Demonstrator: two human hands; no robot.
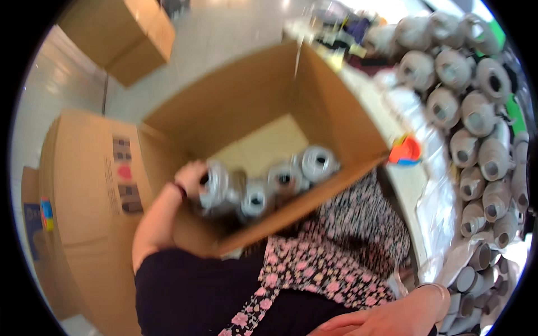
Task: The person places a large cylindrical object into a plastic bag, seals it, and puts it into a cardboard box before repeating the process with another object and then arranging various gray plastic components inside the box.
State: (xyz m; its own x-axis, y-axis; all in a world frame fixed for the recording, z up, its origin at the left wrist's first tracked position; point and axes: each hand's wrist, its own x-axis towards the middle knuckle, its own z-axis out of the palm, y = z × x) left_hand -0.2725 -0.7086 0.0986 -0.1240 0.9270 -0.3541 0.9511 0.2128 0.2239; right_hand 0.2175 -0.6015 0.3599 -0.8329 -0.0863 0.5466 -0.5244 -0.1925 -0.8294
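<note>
An open cardboard box (230, 95) stands in front of me. Along its near side several grey, tube-shaped parts with dark round holes stand in clear wrapping, among them one part (318, 162) at the right end. My left hand (192, 178) reaches inside by the box's left wall, fingers curled at the leftmost wrapped part (217, 187); motion blurs the grip. Low in the view, my right hand (386, 319) is in front of my body, its visible fingers stretched out and holding nothing that I can see.
Many similar grey parts (443, 106) are piled on the right, beside a table (400, 185) with clear plastic sheeting. An orange and blue tape dispenser-like object (405, 150) sits at its edge. Another carton (95, 190) stands left, and one more (120, 39) lies at the far left.
</note>
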